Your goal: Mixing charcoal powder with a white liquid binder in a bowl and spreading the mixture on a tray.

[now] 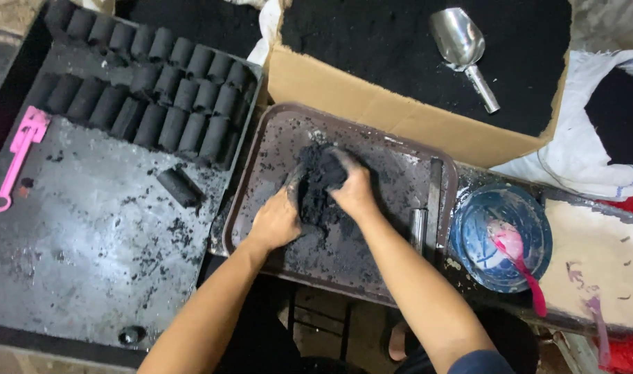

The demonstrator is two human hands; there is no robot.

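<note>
Two bare forearms reach up from six o'clock to one brown tray [275, 131], where the left hand [275, 221] and right hand [354, 192] are cupped together around a single lump of black paste [320, 183], fingers pressed into it from both sides. The tray's floor is smeared black, with bare room toward its right rim, where a short metal tube [418, 228] lies. At three o'clock one blue bowl [531, 235] holds a pink spoon [521, 260]. At nine o'clock the wide dark surface [74, 235] lies mostly open, with one loose black cylinder [180, 185] and one pink tool [19, 156] near its left edge. Farther off, at eleven o'clock, two rows of black cylinders [157, 104] stand packed. At one o'clock a cardboard box [344, 97] holds black powder and one metal scoop [462, 48].
</note>
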